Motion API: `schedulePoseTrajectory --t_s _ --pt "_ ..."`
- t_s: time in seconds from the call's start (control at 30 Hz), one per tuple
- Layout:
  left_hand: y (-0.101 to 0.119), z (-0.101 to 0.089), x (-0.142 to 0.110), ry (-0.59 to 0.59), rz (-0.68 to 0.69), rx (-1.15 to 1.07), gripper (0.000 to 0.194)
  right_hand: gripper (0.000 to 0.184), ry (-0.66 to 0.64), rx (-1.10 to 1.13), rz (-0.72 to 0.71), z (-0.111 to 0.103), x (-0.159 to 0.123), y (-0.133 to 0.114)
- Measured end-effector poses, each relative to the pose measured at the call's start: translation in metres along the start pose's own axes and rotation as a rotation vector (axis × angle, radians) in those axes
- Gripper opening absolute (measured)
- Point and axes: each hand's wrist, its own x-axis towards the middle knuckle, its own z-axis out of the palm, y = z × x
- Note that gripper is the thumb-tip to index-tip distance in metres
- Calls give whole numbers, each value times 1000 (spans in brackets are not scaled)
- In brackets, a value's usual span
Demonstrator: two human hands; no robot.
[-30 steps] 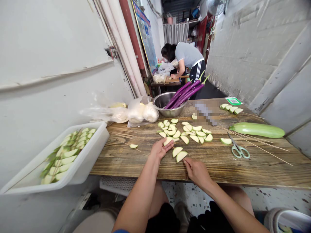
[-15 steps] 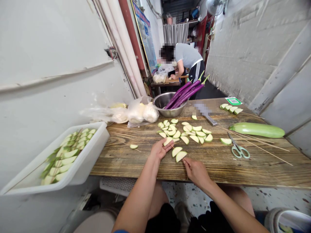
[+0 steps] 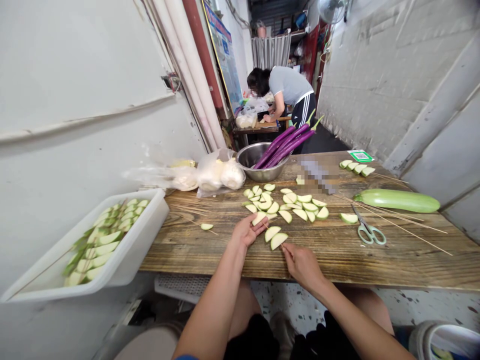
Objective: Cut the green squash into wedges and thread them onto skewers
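My left hand (image 3: 245,231) holds a pale green zucchini slice (image 3: 258,218) between its fingers, at the near edge of the pile. In my right hand (image 3: 302,261) a thin wooden skewer (image 3: 266,226) is pinched near its lower end. Two half-round slices (image 3: 278,241) are threaded on that skewer, and its far end reaches the slice at my left fingers. Just beyond my hands lies a loose pile of zucchini slices (image 3: 300,214). Whether the skewer's tip has entered the left-hand slice I cannot tell.
At left stands a white tub (image 3: 157,215) of skewered slices. Bagged white vegetables (image 3: 221,175) and a steel bowl (image 3: 258,174) of purple eggplants (image 3: 288,145) line the back. Scissors (image 3: 369,232), a whole zucchini (image 3: 397,200), bare skewers and a blurred knife are right. A person bends over another table.
The two threaded slices and the skewer have shifted very slightly left, toward my left hand. Both hands keep nearly the same place and hold.
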Motion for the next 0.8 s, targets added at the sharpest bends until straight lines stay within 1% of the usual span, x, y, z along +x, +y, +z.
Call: schedulePoseTrajectory --t_s 0.13,0.3,0.57,0.8 --pt "-1 3 -4 6 -8 53 10 30 4 6 9 1 7 -5" --pt "0 4 -5 30 -4 21 9 29 3 18 0 4 14 -9" --pt "-3 0 -1 -2 24 32 9 29 -1 -3 -1 7 14 -9" --pt "-3 0 0 -20 1 51 11 28 13 -20 14 9 13 -9"
